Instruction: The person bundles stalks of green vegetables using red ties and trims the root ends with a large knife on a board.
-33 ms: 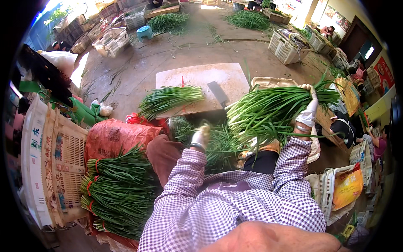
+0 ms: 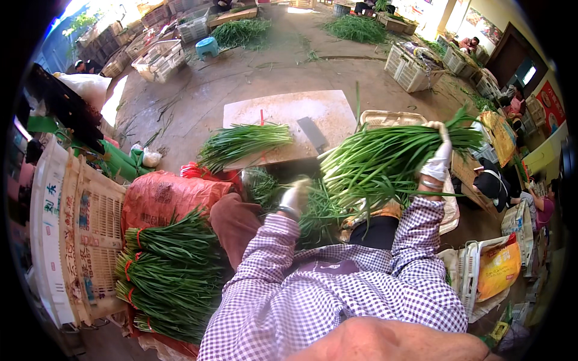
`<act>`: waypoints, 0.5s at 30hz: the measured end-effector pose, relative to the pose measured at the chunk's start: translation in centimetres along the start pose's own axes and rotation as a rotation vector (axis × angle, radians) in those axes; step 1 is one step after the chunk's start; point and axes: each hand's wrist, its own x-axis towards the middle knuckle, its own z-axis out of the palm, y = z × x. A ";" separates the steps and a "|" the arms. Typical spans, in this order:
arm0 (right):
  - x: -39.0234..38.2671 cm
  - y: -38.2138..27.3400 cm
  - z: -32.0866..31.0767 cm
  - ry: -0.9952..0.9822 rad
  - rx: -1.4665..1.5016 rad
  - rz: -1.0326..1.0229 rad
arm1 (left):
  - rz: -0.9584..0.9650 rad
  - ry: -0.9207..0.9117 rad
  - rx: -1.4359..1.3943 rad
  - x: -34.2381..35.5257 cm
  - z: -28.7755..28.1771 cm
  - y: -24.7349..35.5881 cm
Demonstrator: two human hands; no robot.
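My right hand (image 2: 439,144), in a white glove, grips a large loose bunch of long green leafy stems (image 2: 379,156) with pale ends, held up at the right. My left hand (image 2: 294,195), gloved and smeared by motion, is just left of the pale ends, over loose greens (image 2: 319,216); its fingers are unclear. In front of me lies a pale board (image 2: 313,105) with a smaller bunch (image 2: 238,141) and a broad metal blade (image 2: 312,133). Several bundles with red bands (image 2: 165,271) are stacked at lower left on red sacking (image 2: 156,195).
Plastic crates (image 2: 78,234) stand at left, others (image 2: 409,69) behind and right. A blue stool (image 2: 206,49) and piles of greens (image 2: 355,29) are on the concrete floor (image 2: 283,66). Co-workers (image 2: 494,186) sit along the right and at the back.
My left hand has moved slightly right. My right hand has shifted a little left and down with the bunch.
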 end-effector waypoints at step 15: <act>7.7 5.9 -14.8 0.358 0.109 0.018 | 0.190 -0.493 -0.364 -4.1 9.8 1.9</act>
